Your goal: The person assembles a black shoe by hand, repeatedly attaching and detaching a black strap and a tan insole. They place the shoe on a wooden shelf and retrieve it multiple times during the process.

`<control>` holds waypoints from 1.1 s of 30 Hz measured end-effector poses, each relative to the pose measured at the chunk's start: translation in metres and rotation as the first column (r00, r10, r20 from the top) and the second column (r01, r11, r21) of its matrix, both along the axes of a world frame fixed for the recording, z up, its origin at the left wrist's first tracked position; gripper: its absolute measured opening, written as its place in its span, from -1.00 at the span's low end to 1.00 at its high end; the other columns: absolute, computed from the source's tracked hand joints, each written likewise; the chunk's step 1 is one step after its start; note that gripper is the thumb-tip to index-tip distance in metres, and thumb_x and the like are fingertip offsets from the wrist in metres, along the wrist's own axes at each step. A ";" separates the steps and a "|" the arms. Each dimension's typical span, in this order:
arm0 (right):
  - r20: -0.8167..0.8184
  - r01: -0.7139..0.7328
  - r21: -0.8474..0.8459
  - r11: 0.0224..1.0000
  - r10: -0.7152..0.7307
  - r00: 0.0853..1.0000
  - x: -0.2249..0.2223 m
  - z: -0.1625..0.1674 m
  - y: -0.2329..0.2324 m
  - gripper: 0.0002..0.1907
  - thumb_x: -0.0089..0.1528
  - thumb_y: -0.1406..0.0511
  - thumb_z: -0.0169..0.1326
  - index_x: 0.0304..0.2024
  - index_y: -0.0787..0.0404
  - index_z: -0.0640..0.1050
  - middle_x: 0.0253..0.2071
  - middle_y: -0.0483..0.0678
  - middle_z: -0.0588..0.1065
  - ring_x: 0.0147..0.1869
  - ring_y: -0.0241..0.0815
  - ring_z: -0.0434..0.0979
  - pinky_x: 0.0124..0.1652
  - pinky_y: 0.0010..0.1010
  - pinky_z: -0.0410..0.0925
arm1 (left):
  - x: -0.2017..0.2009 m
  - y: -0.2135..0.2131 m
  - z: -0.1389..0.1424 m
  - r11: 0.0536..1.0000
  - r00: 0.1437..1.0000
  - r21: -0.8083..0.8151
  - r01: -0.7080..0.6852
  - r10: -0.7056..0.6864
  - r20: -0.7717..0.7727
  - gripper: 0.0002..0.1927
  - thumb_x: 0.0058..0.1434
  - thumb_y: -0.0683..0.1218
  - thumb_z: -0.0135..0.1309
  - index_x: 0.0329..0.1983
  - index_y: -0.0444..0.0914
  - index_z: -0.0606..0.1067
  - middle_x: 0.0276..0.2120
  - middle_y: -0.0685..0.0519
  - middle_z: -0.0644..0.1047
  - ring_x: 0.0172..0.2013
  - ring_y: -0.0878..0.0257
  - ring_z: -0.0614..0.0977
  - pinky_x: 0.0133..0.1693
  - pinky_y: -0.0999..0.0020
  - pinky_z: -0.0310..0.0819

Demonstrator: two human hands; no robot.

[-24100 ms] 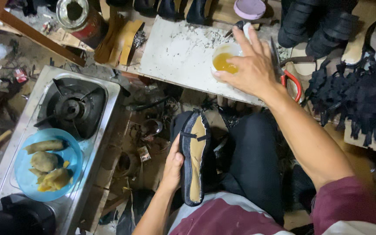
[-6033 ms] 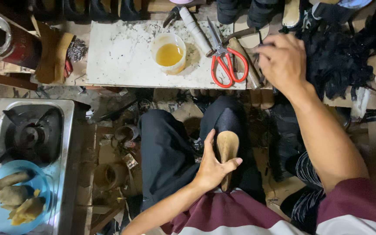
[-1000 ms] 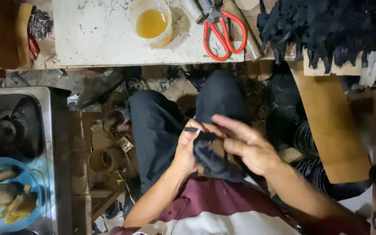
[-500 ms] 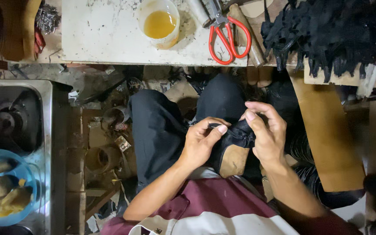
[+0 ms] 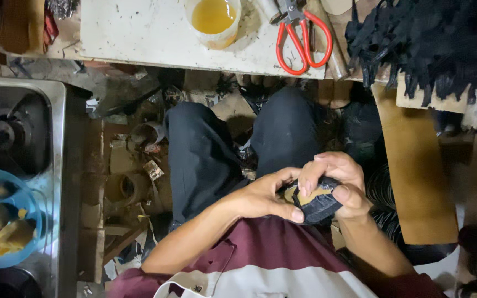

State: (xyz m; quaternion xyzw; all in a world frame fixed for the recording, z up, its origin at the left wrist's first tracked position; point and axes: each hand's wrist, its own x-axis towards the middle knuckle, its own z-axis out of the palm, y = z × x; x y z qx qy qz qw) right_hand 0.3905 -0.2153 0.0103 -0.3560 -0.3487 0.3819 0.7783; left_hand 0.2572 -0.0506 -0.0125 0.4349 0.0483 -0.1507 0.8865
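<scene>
Black shoe upper (image 5: 318, 207) over a tan insole (image 5: 310, 193) is gripped by the left hand (image 5: 263, 196) and right hand (image 5: 340, 179), both closed; red scissors (image 5: 302, 41) lie on the desk (image 5: 139, 33) beyond.

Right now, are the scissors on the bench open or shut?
Open: the scissors' red handle loops sit apart on the bench; the blades run out of frame.

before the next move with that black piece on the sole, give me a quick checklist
1. Left hand touching the black upper piece: ok.
2. Right hand gripping it from the other side: ok.
3. Piece lined up with the tan sole: cannot tell, fingers hide most of it.
4. Cup of yellow glue upright on the white board: ok.
5. Red-handled scissors lying clear of both hands: ok.
</scene>
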 end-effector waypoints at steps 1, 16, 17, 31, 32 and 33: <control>0.004 0.001 -0.011 1.000 -0.001 1.000 -0.001 0.000 0.000 -0.39 0.34 0.15 0.04 0.37 0.29 0.35 -0.23 0.17 0.52 -0.18 0.00 0.57 -0.10 -0.21 0.48 | 0.001 0.001 -0.002 0.997 0.997 -0.011 0.077 -0.077 -0.019 -0.25 -0.02 -0.11 0.41 0.24 -0.25 0.35 0.12 0.04 0.46 0.16 0.29 0.46 0.22 0.31 0.31; -0.129 -0.012 0.064 0.998 0.020 0.991 0.012 0.003 0.020 -0.48 0.29 0.24 0.10 0.27 0.32 0.48 -0.24 0.13 0.42 -0.25 -0.02 0.50 -0.19 -0.16 0.41 | 0.009 0.021 -0.055 0.989 0.979 -0.120 0.090 -0.066 0.192 -0.30 0.34 0.09 0.19 0.42 -0.32 0.27 0.29 0.08 0.43 0.33 0.34 0.40 0.38 0.38 0.19; -0.145 -0.012 0.090 0.996 0.025 0.989 0.015 0.007 0.027 -0.49 0.29 0.25 0.09 0.27 0.31 0.48 -0.23 0.12 0.42 -0.25 -0.01 0.49 -0.18 -0.15 0.41 | 0.006 0.028 -0.058 0.992 0.970 -0.076 0.099 -0.079 0.231 -0.23 0.33 0.15 0.19 0.45 -0.33 0.23 0.33 0.05 0.40 0.35 0.31 0.38 0.40 0.35 0.17; 0.977 0.504 -0.131 0.854 0.025 0.212 0.071 0.057 0.223 -0.58 0.20 0.17 0.33 0.01 0.27 0.63 0.22 0.14 0.46 0.36 0.13 0.44 0.31 -0.09 0.32 | -0.049 0.053 -0.059 0.738 0.957 -0.630 -0.241 0.290 -0.027 -0.04 0.31 0.38 0.18 0.45 -0.39 0.22 0.25 -0.22 0.42 0.20 -0.13 0.47 0.28 -0.06 0.31; 0.989 0.504 -0.115 0.856 0.048 0.143 0.079 0.059 0.238 -0.53 0.16 0.11 0.34 -0.01 0.27 0.64 0.30 0.18 0.38 0.42 0.18 0.32 0.33 -0.02 0.23 | -0.054 0.055 -0.058 0.768 0.933 -0.537 -0.350 0.334 -0.132 -0.06 0.22 0.38 0.16 0.45 -0.28 0.21 0.26 -0.12 0.42 0.22 -0.03 0.46 0.28 0.01 0.30; 0.995 0.503 -0.094 0.859 0.067 0.071 0.086 0.061 0.254 -0.48 0.13 0.05 0.36 -0.02 0.26 0.64 0.39 0.21 0.30 0.48 0.23 0.21 0.36 0.04 0.15 | -0.058 0.059 -0.057 0.787 0.894 -0.425 -0.448 0.388 -0.224 -0.06 0.14 0.37 0.15 0.46 -0.18 0.19 0.27 -0.02 0.42 0.24 0.07 0.44 0.28 0.08 0.29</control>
